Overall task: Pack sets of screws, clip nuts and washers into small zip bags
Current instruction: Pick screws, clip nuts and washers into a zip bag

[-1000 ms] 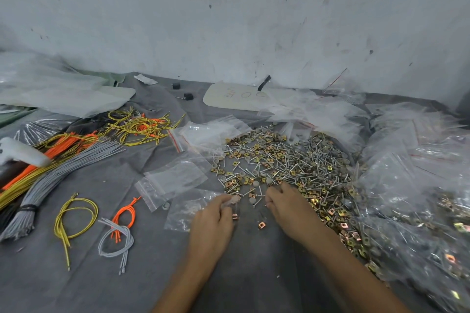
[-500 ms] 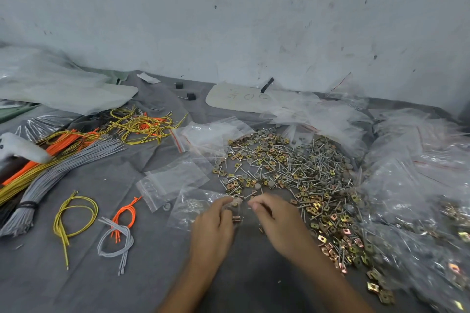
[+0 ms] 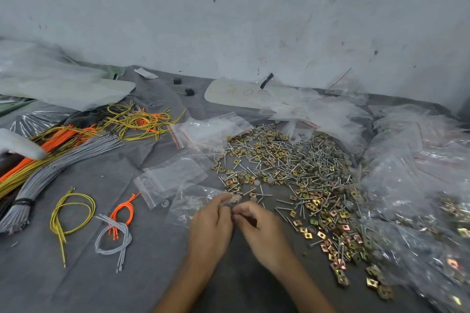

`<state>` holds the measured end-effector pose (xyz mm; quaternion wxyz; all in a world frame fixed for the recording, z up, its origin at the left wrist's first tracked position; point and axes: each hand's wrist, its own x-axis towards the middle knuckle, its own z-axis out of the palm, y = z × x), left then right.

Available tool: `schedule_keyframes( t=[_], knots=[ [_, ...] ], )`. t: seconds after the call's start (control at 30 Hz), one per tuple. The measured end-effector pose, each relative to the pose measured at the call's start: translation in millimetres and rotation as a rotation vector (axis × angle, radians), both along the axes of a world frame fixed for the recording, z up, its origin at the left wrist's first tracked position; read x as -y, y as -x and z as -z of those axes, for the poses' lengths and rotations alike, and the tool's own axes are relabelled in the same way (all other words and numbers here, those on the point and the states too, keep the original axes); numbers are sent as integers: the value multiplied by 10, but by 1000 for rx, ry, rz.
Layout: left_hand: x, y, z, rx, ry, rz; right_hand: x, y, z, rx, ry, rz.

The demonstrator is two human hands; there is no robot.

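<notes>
Both hands meet at the near edge of a wide heap of screws, clip nuts and washers [image 3: 292,168] spread loose on the grey-covered counter [image 3: 76,274]. The left hand [image 3: 211,226] has its fingers curled, thumb and forefinger pinching a small pale piece [image 3: 235,199] too blurred to name. The right hand [image 3: 262,234] curls its fingers toward the left fingertips, almost touching them; I cannot tell whether it holds anything. An empty zip bag [image 3: 193,201] lies partly under the left hand, a second empty bag [image 3: 173,178] lies just beyond it, and a stack of bags with red seal strips [image 3: 211,129] lies at the heap's far left edge. Filled bags [image 3: 419,185] pile up on the right. A white card [image 3: 244,93] by the wall bears handwriting; only two round "0" marks read clearly. Left of the hands lie a yellow wire loop [image 3: 71,213], orange wires [image 3: 124,211] and grey wires [image 3: 114,236].
</notes>
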<state>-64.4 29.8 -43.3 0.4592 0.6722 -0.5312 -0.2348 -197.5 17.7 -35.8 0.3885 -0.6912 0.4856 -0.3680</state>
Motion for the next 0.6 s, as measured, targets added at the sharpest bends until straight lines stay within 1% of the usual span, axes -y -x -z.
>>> schedule_keyframes(
  t=[0.07,0.17,0.27,0.33,0.43,0.5,0.6],
  knots=[
    [3,-2,7,-2,2,-1,-3,-16,17,-7,25,13],
    [6,6,5,-5,13,-5,-41,-19,68,-49,114,53],
    [9,11,5,-10,14,-9,-98,-24,71,-48,140,23],
    [5,6,10,-10,19,-4,-130,11,54,-70,216,85],
    [5,3,16,6,37,-7,-74,207,50,-228,395,270],
    [4,8,17,12,51,-8,-4,363,59,-334,381,348],
    [10,18,24,-10,54,-13,27,463,102,-418,327,361]
  ],
)
